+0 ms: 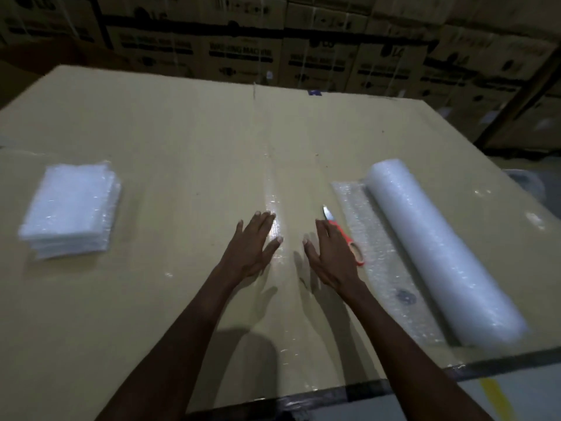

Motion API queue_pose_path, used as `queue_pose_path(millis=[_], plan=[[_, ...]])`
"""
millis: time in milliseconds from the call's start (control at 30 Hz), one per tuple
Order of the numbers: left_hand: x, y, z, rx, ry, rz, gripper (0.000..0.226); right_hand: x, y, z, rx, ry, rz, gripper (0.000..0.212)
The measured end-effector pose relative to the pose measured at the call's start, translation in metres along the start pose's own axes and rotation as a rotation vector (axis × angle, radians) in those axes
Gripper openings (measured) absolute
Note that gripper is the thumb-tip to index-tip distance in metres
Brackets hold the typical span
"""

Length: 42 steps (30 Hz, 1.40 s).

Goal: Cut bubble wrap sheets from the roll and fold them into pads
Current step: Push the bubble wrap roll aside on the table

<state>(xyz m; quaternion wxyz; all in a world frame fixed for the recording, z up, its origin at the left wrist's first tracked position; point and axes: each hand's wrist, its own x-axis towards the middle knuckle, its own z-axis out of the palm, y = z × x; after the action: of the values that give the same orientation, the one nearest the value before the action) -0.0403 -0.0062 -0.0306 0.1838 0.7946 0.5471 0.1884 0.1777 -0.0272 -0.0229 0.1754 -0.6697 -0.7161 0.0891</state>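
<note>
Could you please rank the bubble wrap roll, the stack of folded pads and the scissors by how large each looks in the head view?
1. bubble wrap roll
2. stack of folded pads
3. scissors, partly hidden by the right hand

Both forearms bare to frame edge, no sleeves. Left hand [253, 246] & right hand [329, 253]: no gloves, rings, watch.

Work surface is a big flattened cardboard sheet [151, 123] with a crease running front to back through the middle, plus shiny clear tape [273, 202] along that crease. Behind it, a wall of stacked brown cartons [243, 50] with dark, blurred print; "washing machine" is roughly legible on a few. Near edge has black tape [364, 391], and floor beyond shows a yellow stripe [493, 393].
</note>
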Motion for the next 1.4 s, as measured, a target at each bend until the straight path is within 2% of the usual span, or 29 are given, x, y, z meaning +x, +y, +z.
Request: queue_pose_path(millis=[33, 133, 333, 433, 567, 767, 833, 933, 1000, 1133, 1400], plan=[[0.002, 0.017, 0.012, -0.011, 0.003, -0.006, 0.088, -0.002, 0.023, -0.004, -0.014, 0.013, 0.017, 0.07], [0.0, 0.053, 0.042, -0.067, -0.003, -0.059, 0.079, -0.009, 0.072, -0.011, -0.028, -0.112, 0.077, 0.074], [-0.004, 0.066, 0.064, 0.088, -0.03, -0.121, 0.083, -0.016, 0.103, -0.004, -0.035, -0.233, 0.086, 0.078], [-0.006, 0.056, 0.056, 0.175, -0.027, -0.146, 0.086, -0.02, 0.09, 0.003, -0.04, -0.192, 0.038, 0.071], [-0.018, 0.037, 0.041, 0.251, -0.031, -0.176, 0.088, -0.031, 0.05, 0.02, -0.022, -0.237, -0.037, 0.073], [-0.045, -0.005, 0.023, 0.275, -0.019, -0.231, 0.072, -0.04, -0.023, 0.056, -0.01, -0.298, -0.176, 0.075], [-0.05, -0.014, 0.015, 0.263, 0.001, -0.226, 0.077, -0.042, -0.035, 0.064, -0.004, -0.301, -0.17, 0.076], [-0.048, -0.026, 0.011, 0.236, -0.009, -0.209, 0.073, -0.045, -0.042, 0.064, 0.035, -0.291, -0.115, 0.085], [-0.04, -0.028, 0.012, 0.217, -0.002, -0.158, 0.075, -0.044, -0.036, 0.052, 0.091, -0.261, -0.052, 0.09], [-0.005, -0.01, 0.03, 0.178, -0.037, 0.0, 0.074, -0.032, 0.002, 0.008, 0.124, -0.058, 0.096, 0.076], [0.069, 0.109, 0.067, 0.059, -0.046, 0.267, 0.088, -0.019, 0.124, -0.093, -0.051, 0.223, 0.294, 0.065]])
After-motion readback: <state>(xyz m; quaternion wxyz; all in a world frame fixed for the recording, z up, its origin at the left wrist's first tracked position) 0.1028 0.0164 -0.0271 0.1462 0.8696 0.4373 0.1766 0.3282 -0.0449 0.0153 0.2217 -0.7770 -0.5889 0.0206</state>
